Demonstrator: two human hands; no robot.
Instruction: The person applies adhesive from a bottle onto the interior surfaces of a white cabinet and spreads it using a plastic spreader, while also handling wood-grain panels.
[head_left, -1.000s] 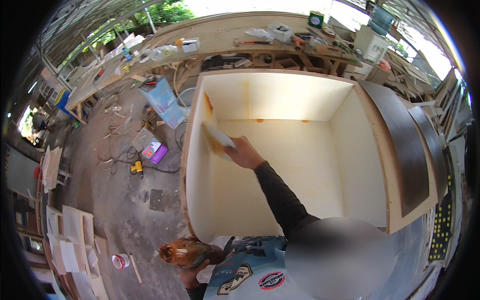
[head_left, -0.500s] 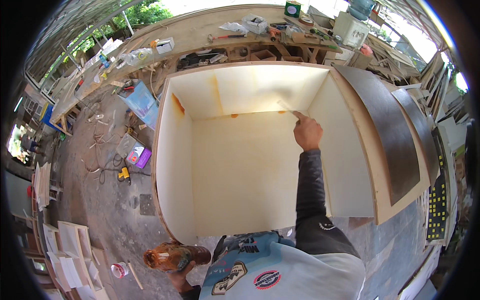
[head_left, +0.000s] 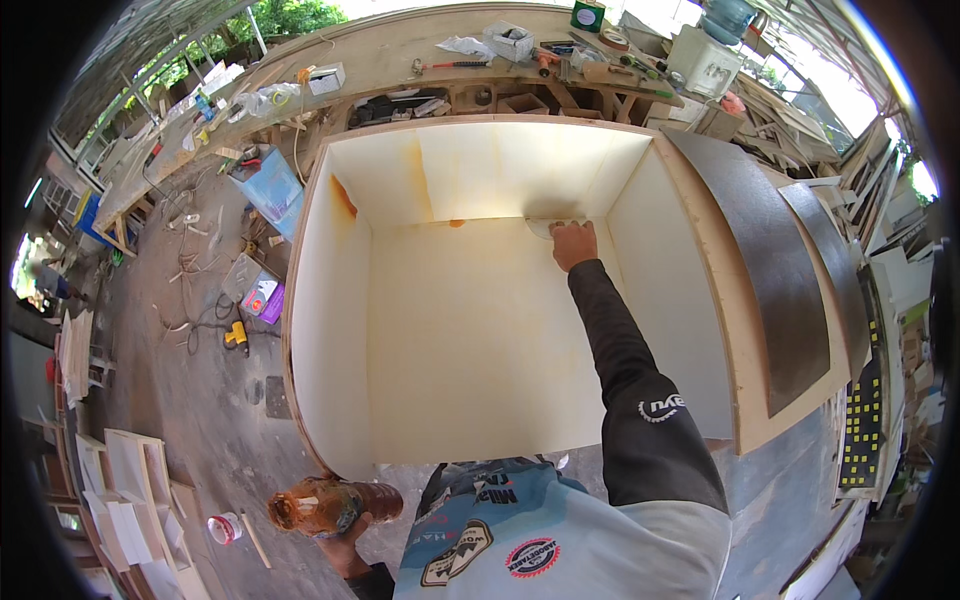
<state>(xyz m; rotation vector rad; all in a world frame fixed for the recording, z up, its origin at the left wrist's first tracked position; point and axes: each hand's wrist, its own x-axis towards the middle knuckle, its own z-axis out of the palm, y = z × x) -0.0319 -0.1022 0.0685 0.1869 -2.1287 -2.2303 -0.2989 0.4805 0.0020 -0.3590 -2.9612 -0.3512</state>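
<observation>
In front of me stands a large open cabinet box (head_left: 480, 340) with pale inner faces. My right hand (head_left: 575, 244) reaches deep into it, fingers closed on a thin, pale flat spreader (head_left: 540, 228). The spreader is pressed low against the far wall, at its seam with the bottom panel. Down at the lower left, my left hand (head_left: 347, 548) grips a plastic bottle (head_left: 335, 506), tilted onto its side and coated in amber-brown glue. An orange glue blob (head_left: 457, 223) sits on the far seam. Amber smears (head_left: 343, 197) mark the left and far walls.
Dark brown panels (head_left: 755, 270) lie along the box's right side. Behind it runs a long workbench (head_left: 390, 45) with tools. A yellow power tool (head_left: 236, 337), a blue container (head_left: 270, 190) and cords are on the floor at left, with a red-and-white jar (head_left: 225, 528) nearer me.
My right hand has moved down and left, bringing the spreader onto the far seam. The orange blob near the seam's right end no longer shows. My left hand still holds the bottle.
</observation>
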